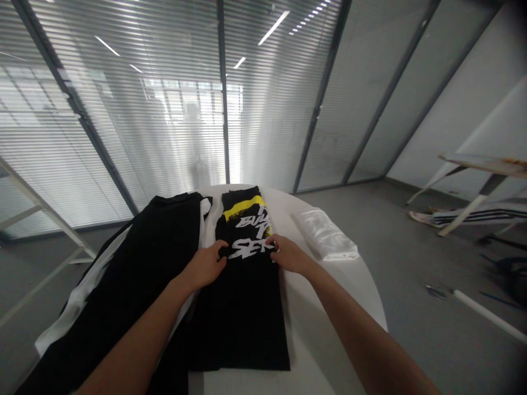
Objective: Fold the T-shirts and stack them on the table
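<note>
A black T-shirt [247, 307] with a yellow band and white lettering lies folded into a long strip on the white round table [349, 318]. At its left edge, near the lowest line of letters, my left hand [209, 265] pinches the fabric. Opposite it, my right hand [287, 253] has its fingers closed on the right edge at the same height. Left of the shirt, close to my left forearm, are black garments [152, 247] with some white cloth [78, 299] among them, hanging over the table's side. A folded white cloth [327, 233] rests right of my right hand.
Beyond the table stands a glass partition with blinds [177, 109]. To the right are a wooden-topped table [486, 163] with pale legs, a striped item [481, 213] under it, and a white pole [489, 315] low down. A pale metal frame [41, 208] stands at the left.
</note>
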Demonstrator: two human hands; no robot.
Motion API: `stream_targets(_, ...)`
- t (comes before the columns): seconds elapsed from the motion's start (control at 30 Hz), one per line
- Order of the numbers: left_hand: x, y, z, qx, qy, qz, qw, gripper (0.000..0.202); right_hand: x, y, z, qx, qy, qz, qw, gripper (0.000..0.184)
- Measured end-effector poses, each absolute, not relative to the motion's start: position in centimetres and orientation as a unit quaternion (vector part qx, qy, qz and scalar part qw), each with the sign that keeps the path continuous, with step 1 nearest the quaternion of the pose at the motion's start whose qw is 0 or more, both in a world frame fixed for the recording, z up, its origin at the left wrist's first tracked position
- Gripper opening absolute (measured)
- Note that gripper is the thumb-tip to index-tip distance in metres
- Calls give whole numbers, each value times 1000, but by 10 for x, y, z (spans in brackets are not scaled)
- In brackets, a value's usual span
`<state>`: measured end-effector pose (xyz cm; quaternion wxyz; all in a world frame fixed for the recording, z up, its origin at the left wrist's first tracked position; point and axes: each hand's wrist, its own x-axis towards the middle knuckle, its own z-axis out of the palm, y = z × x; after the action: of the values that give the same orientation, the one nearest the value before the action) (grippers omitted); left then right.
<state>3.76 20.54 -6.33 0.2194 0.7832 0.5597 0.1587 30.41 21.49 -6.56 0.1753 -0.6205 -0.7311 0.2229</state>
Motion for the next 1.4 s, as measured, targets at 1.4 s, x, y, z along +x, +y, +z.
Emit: stream_targets(1.4,48,204,-66,821,561,96,45,40,309,218,-64,-653,-740,150,59,29)
